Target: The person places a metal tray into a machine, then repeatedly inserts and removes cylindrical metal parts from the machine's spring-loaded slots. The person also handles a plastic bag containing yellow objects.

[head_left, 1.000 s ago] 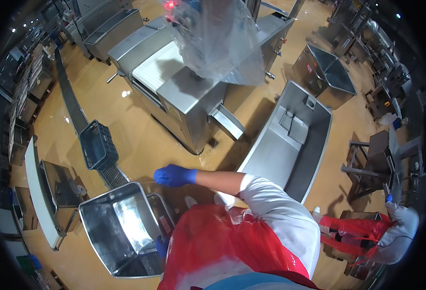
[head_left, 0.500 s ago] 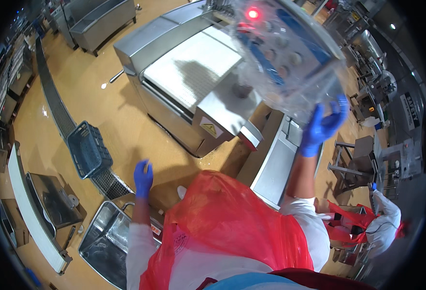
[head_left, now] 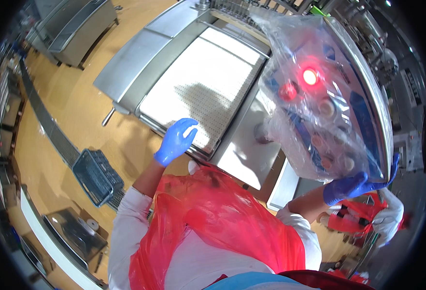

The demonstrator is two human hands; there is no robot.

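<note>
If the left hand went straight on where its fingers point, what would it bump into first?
Probably the white belt of the metal machine: the left hand points across its near edge. Depth is hard to judge, so it might pass above instead.

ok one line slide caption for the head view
Left gloved hand by a white belt, right hand at a plastic-wrapped control panel.

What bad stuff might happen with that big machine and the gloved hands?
If the white belt moves, the left hand, over its near edge, might get caught. The right hand, at the lower corner of the plastic-covered control panel, could bump a button by mistake. Wrinkled plastic might make buttons hard to see.
</note>
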